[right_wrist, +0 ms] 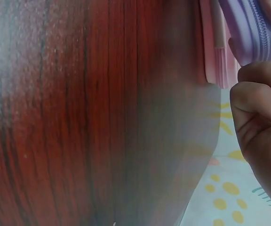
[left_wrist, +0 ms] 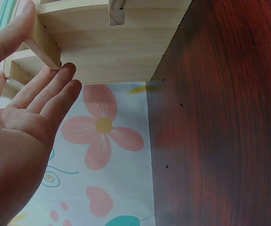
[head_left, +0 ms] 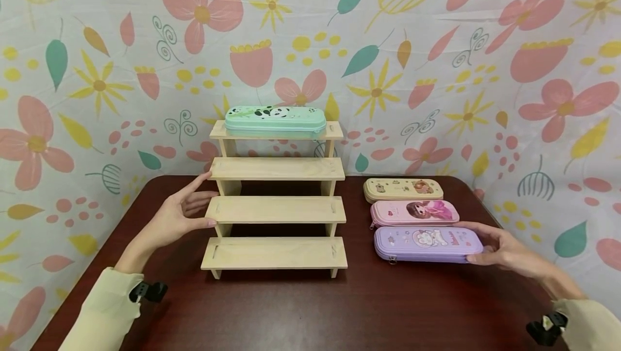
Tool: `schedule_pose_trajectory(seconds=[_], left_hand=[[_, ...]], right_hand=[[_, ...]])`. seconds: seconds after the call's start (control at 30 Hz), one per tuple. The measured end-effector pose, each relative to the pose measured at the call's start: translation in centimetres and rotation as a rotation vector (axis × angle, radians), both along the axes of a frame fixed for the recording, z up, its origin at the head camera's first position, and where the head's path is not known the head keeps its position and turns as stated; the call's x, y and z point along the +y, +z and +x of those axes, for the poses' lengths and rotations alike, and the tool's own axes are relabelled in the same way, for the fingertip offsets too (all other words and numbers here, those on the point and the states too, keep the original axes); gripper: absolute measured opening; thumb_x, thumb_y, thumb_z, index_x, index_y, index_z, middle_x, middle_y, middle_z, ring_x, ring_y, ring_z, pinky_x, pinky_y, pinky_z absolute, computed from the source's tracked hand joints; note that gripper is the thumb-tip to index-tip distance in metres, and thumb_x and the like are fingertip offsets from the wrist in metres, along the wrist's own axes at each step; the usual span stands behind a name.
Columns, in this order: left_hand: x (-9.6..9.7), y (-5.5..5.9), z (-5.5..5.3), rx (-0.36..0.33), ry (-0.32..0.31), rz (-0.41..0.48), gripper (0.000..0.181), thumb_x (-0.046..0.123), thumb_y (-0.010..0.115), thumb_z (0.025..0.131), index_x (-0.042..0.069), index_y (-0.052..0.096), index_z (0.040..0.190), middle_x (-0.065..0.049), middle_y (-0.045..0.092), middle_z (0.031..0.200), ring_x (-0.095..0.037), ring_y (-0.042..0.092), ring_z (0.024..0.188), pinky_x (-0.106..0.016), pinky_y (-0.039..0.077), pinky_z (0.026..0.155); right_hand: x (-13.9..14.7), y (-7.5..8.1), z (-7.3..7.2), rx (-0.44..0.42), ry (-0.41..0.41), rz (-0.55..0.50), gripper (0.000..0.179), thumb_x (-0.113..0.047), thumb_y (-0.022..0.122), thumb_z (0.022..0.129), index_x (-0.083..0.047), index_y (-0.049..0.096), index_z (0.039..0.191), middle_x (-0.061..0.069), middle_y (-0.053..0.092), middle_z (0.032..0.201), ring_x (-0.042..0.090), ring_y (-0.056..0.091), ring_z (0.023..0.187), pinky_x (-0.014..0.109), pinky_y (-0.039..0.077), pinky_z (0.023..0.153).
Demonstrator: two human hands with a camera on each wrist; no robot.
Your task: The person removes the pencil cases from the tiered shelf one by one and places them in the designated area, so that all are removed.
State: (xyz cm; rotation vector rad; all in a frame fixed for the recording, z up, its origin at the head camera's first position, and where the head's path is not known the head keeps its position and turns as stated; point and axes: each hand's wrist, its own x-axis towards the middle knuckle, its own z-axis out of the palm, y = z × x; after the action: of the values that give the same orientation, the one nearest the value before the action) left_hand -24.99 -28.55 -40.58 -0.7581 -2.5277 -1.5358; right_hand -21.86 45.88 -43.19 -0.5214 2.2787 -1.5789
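Observation:
At the left side of a stepped wooden rack, my left hand touches the ends of the middle boards, its fingers fairly straight. In the left wrist view the thumb lies against one board end, and the other fingertips reach behind it. My right hand pinches the right end of a purple pencil case with a rabbit print; the thumb is at its front edge. The right wrist view shows the case's zipper side just above curled fingers. On the rack's top board rests a mint pencil case with pandas.
Behind the purple case lie a pink pencil case with a girl print and a cream pencil case. Everything stands on a dark reddish wooden table. A floral cloth hangs along the table's back and sides.

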Motion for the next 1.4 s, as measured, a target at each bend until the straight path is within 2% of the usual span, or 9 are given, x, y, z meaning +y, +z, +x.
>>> schedule_pose_trajectory(seconds=[0.1,0.2,0.3,0.47,0.57,0.73,0.97,1.17,1.4], left_hand=[[0.0,0.0,0.0,0.0,0.001,0.001,0.106,0.005,0.089,0.086,0.028,0.027,0.169,-0.024,0.059,0.146,-0.04,0.057,0.134,-0.018,0.049,0.102],[-0.1,0.0,0.0,-0.001,-0.001,0.005,0.106,0.004,0.088,0.086,0.028,0.027,0.169,-0.026,0.058,0.146,-0.04,0.057,0.134,-0.019,0.049,0.102],[-0.1,-0.1,0.0,-0.001,-0.003,0.008,0.106,0.004,0.088,0.086,0.028,0.027,0.169,-0.027,0.057,0.146,-0.04,0.057,0.134,-0.02,0.049,0.103],[-0.1,0.0,0.1,-0.006,-0.003,0.005,0.106,0.003,0.088,0.086,0.028,0.027,0.169,-0.026,0.058,0.146,-0.04,0.057,0.134,-0.021,0.049,0.103],[-0.1,0.0,0.1,-0.006,-0.003,0.004,0.106,0.003,0.088,0.086,0.028,0.027,0.169,-0.026,0.058,0.146,-0.038,0.058,0.133,-0.02,0.049,0.103],[-0.1,0.0,0.1,-0.003,-0.005,-0.001,0.106,0.003,0.088,0.086,0.028,0.026,0.169,-0.027,0.057,0.146,-0.036,0.058,0.133,-0.021,0.049,0.103],[0.0,0.0,-0.1,-0.001,-0.005,-0.008,0.106,0.004,0.088,0.086,0.027,0.027,0.169,-0.025,0.059,0.145,-0.036,0.059,0.133,-0.02,0.049,0.103],[0.1,0.1,-0.1,0.007,-0.013,-0.003,0.107,0.003,0.089,0.086,0.026,0.026,0.17,-0.025,0.06,0.144,-0.038,0.058,0.133,-0.019,0.049,0.102],[0.0,0.1,-0.1,-0.012,-0.005,-0.006,0.107,0.004,0.089,0.086,0.029,0.027,0.169,-0.025,0.059,0.145,-0.022,0.061,0.132,-0.02,0.049,0.103]], right_hand=[[0.2,-0.1,-0.1,0.034,0.001,0.033,0.069,0.01,0.069,0.095,-0.023,0.054,0.154,0.006,0.067,0.108,0.01,0.066,0.077,0.032,0.059,0.058],[0.4,-0.2,-0.3,0.052,0.0,0.069,0.072,0.009,0.071,0.094,-0.034,0.056,0.151,0.0,0.061,0.084,0.006,0.049,0.054,0.031,0.043,0.039],[0.6,-0.4,-0.6,0.051,0.005,0.106,0.071,0.006,0.072,0.094,-0.033,0.056,0.151,-0.001,0.051,0.067,0.012,0.039,0.044,0.033,0.036,0.034],[0.8,-0.7,-1.1,0.065,0.032,0.154,0.069,0.003,0.073,0.095,-0.023,0.051,0.155,0.005,0.063,0.077,0.029,0.053,0.048,0.035,0.047,0.04],[1.0,-0.8,-1.3,0.072,0.045,0.158,0.07,0.004,0.073,0.095,-0.028,0.052,0.154,0.009,0.064,0.081,0.031,0.054,0.048,0.037,0.047,0.04],[1.1,-0.8,-1.5,0.056,0.06,0.166,0.071,0.003,0.073,0.095,-0.032,0.053,0.153,0.01,0.061,0.079,0.033,0.054,0.048,0.038,0.048,0.041],[1.2,-1.2,-1.6,0.077,0.091,0.166,0.07,0.004,0.073,0.095,-0.012,0.047,0.158,0.016,0.055,0.072,0.035,0.052,0.047,0.038,0.048,0.04],[1.2,-1.4,-1.7,0.092,0.098,0.169,0.071,0.003,0.073,0.095,-0.008,0.045,0.159,0.02,0.047,0.063,0.037,0.049,0.046,0.037,0.047,0.039],[1.0,-1.3,-1.6,0.14,0.05,0.211,0.07,0.0,0.077,0.094,-0.004,0.047,0.156,0.014,0.053,0.067,0.032,0.051,0.048,0.036,0.047,0.041]])
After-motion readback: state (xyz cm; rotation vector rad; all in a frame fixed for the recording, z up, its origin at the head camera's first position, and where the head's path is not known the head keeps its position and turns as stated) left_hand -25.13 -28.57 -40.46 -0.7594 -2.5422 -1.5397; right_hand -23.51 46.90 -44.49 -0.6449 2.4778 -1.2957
